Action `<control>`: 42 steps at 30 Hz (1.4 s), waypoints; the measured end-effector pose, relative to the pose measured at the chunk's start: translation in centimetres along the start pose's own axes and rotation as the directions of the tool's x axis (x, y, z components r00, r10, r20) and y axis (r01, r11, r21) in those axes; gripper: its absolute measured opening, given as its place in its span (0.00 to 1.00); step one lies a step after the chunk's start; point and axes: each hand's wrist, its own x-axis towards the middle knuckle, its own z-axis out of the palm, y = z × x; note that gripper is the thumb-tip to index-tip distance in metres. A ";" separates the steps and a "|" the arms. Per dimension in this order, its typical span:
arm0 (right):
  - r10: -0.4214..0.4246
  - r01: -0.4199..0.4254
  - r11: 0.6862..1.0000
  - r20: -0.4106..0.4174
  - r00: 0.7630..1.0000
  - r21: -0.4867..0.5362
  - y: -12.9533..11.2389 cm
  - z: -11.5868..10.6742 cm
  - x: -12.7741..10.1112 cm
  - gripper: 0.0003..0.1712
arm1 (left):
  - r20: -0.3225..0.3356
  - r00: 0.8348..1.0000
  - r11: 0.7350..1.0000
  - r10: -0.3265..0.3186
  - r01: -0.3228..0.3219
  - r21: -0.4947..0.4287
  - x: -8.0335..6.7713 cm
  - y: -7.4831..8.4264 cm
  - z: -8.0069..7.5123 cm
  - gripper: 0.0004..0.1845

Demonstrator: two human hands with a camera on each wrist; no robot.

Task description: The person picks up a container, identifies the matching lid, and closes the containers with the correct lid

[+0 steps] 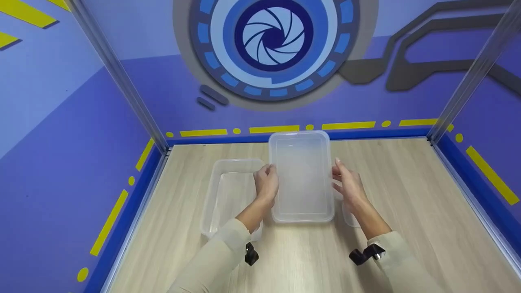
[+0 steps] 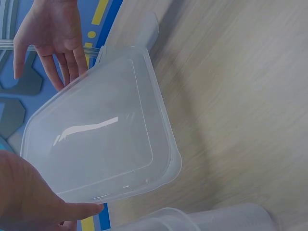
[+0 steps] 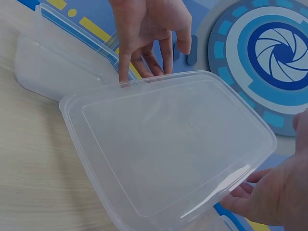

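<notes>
Booth walls: purple-blue panels [image 1: 81, 134] with yellow dashes rise beyond and to either side of my hands; a round blue shutter emblem [image 1: 273, 37] sits on the wall straight ahead of them.

Table: pale wood-grain tabletop [image 1: 407, 195] stretches under both my hands, edged by a blue strip on three sides.

Lid: a clear plastic lid [image 1: 302, 175], rectangular with rounded corners, is held between my two hands; the wrist views show it lifted off the wood and tilted.

Left container: an open clear plastic tub [image 1: 228, 195] rests on the table just outside my left hand, partly under my left forearm.

Right container: a second clear plastic piece [image 1: 349, 217] peeks out beneath my right wrist; most of it is hidden, so I cannot tell its shape.

Left hand: my left hand [image 1: 266, 182] grips the lid's left long edge, fingers curled round the rim.

Right hand: my right hand [image 1: 348, 184] meets the lid's right long edge with fingers mostly straight; only the fingertips [image 3: 124, 77] touch the rim, nothing wrapped round it.

Sleeves: cream sleeves [image 1: 222, 252] cover both my forearms; a black camera mount [image 1: 364, 254] sits at each wrist.
</notes>
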 end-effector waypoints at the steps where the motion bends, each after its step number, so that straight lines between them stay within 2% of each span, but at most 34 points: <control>1: 0.002 -0.002 1.000 -0.003 1.000 -0.004 0.0 0.0 0.0 0.52 | 0.000 1.000 1.000 0.005 -0.005 0.003 0.0 0.0 0.0 0.18; 7: 0.002 -0.003 1.000 -0.018 1.000 -0.016 0.0 -0.1 -0.1 0.51 | -0.011 0.999 0.999 0.046 -0.046 0.017 0.1 -0.1 -0.2 0.15; 11: 0.001 -0.001 1.000 -0.035 0.999 -0.003 0.0 -0.1 -0.1 0.49 | -0.005 0.997 0.997 0.071 -0.071 0.000 0.3 -0.1 -0.3 0.17; 21: -0.019 0.021 0.999 -0.061 0.998 0.028 -0.6 0.3 -0.1 0.42 | 0.034 0.996 0.996 0.087 -0.086 -0.013 0.5 0.2 -0.9 0.20; 26: -0.013 0.012 0.999 -0.023 1.000 -0.049 -1.2 -0.1 -0.3 0.44 | 0.046 0.997 0.997 0.066 -0.067 0.024 0.3 0.0 -1.3 0.19; 32: 0.028 -0.027 0.993 0.007 1.000 -0.115 -1.9 -0.3 -0.3 0.43 | 0.065 0.993 0.995 0.102 -0.103 0.014 0.5 -0.1 -1.9 0.19; 42: 0.063 -0.061 0.991 0.013 0.998 -0.118 -2.4 -0.2 -0.6 0.42 | 0.059 0.998 0.999 0.035 -0.036 0.020 0.0 0.2 -2.1 0.25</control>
